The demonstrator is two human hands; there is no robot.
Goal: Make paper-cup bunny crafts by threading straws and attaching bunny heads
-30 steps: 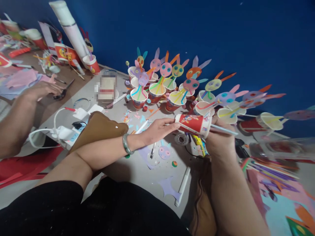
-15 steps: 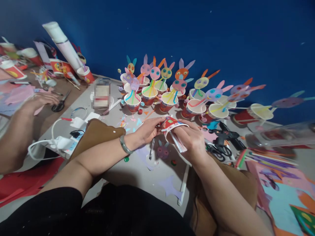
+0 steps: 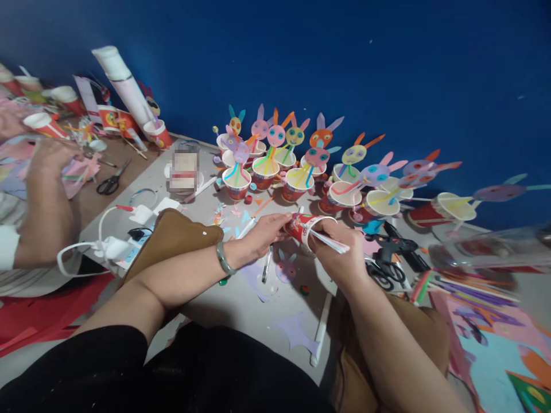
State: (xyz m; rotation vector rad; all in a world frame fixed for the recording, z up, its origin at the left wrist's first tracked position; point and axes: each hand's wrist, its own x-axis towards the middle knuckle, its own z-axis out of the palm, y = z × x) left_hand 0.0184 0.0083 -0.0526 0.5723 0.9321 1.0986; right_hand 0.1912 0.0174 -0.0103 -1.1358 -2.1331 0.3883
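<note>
Observe a grey tabletop [image 3: 275, 310] set against a dark blue wall [image 3: 275, 51]. Note along the wall a cluster of paper cups [image 3: 298, 184] fitted with paper rabbit heads, mostly upright; find one tipped cup [image 3: 426, 217] towards the right end. Record nearer, on the grey surface, a pen [image 3: 267, 264], a paper rabbit face [image 3: 285, 268], a pale purple offcut [image 3: 297, 332] and, just beside the offcut, a white marker [image 3: 321, 332]. List to the right black-handled scissors [image 3: 379, 272] and, farther out, coloured paper sheets [image 3: 491, 355]. List to the left white plugs [image 3: 115, 248] and a co-worker's hand [image 3: 54, 160], blurred.

Locate the held red cup [image 3: 299, 225] above the tabletop, tilted on its side, mouth turned rightward, with pale straws [image 3: 331, 242] projecting from it. Find the left hand [image 3: 269, 232] closed on the base end. Find the right hand [image 3: 346, 265] at the mouth, fingers bent and partly hidden by the rim. Cannot tell whether clamped on straws or cup wall, nor how far apart.
</note>
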